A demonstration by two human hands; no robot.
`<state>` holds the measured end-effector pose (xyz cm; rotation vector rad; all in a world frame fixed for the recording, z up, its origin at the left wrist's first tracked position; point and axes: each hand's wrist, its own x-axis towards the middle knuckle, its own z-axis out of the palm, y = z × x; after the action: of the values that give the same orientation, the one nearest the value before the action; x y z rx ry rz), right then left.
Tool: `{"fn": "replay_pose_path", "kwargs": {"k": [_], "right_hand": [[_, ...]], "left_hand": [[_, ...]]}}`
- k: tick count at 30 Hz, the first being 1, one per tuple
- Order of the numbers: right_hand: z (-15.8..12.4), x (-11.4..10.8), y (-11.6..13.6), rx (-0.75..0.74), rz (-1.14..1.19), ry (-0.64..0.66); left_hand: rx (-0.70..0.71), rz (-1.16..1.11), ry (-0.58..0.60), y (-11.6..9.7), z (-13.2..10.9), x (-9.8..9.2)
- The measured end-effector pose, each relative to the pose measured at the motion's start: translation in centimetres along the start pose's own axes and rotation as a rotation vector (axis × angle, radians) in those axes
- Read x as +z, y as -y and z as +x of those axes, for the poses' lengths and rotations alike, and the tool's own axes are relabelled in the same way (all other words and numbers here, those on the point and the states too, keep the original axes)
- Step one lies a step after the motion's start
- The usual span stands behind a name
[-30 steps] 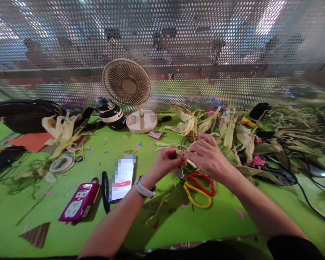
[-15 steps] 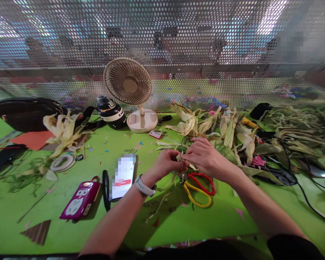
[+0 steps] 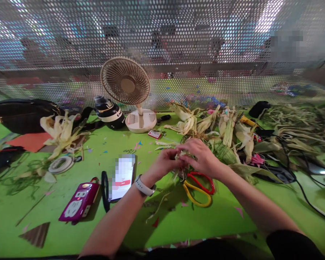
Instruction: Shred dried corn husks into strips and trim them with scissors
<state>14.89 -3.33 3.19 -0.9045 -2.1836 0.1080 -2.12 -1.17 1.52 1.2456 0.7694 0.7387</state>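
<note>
My left hand (image 3: 164,163) and my right hand (image 3: 203,157) meet over the green table (image 3: 56,231), both pinched on a small pale strip of corn husk (image 3: 182,155) between the fingertips. A white watch (image 3: 144,186) is on my left wrist. Right below the hands lie scissors (image 3: 199,188) with red and yellow handles. A pile of corn husks (image 3: 227,130) spreads just beyond my right hand.
A phone (image 3: 122,176) on a black stand and a purple power strip (image 3: 78,202) lie at my left. A beige desk fan (image 3: 127,86), black bottle (image 3: 109,112), black bag (image 3: 21,113), tape roll (image 3: 60,164) and another husk bundle (image 3: 62,131) stand behind. Cables (image 3: 300,180) run right. A perforated metal screen (image 3: 178,50) closes the back.
Both hands have drawn closer together and sunk slightly toward the scissors, working the husk strip between the fingers. The rest of the table is unchanged.
</note>
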Motion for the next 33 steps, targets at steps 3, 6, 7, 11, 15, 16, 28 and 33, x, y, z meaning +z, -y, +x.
{"fn": "replay_pose_path", "kwargs": {"k": [3, 6, 7, 11, 15, 16, 28, 33], "right_hand": [[0.2, -1.4, -0.6, 0.265, 0.092, -0.259], [0.2, -2.2, -1.3, 0.514, 0.131, -0.337], [0.2, -2.1, -1.5, 0.566, 0.147, -0.282], [0.2, -0.4, -1.5, 0.655, 0.291, -0.015], [0.1, 0.9, -1.0, 0.693, 0.449, -0.063], [0.1, 1.1, -1.0, 0.69, 0.51, -0.081], [-0.1, 1.4, -1.7, 0.762, 0.881, -0.391], [0.0, 1.5, -1.8, 0.759, 0.848, -0.426]], "left_hand": [[0.007, -0.083, -0.074, -0.2, 0.0, -0.1], [0.028, -0.13, -0.147, -0.3, -0.1, 0.0], [0.031, -0.14, -0.153, -0.3, -0.1, 0.1], [0.019, -0.161, -0.15, -0.1, -0.2, 0.6], [0.025, -0.157, -0.114, 0.5, -0.1, 0.8], [0.023, -0.161, -0.093, 0.7, 0.0, 0.9], [0.037, -0.279, -0.084, 0.1, -0.7, 1.1], [0.21, -0.118, -0.233, 0.8, -0.4, 1.4]]}}
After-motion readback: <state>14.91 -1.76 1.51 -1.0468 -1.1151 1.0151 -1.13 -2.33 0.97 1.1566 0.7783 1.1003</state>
